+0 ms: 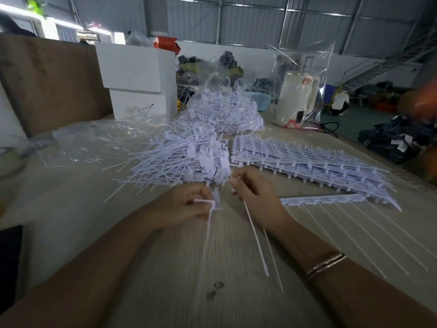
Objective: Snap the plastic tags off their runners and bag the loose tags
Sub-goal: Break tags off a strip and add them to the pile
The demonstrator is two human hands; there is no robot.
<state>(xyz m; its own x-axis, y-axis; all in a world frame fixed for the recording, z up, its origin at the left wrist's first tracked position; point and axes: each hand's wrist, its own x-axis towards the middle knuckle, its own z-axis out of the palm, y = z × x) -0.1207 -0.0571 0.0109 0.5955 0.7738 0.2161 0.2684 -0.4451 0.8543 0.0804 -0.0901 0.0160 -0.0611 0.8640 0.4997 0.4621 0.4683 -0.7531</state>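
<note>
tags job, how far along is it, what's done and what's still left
Done: a clear bag at the back already bulges with tags, and a big loose pile lies unbagged in front of it. In hand: the left hand and right hand each pinch thin white tag pieces. Left: a thick stack of unsnapped runners, one partly stripped runner, and bagging the pile. Roughly midway, judging by these.

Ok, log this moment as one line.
left hand: shut on tag | right hand: shut on tag | loose tag pile: unbagged | runner stack: untouched
</note>
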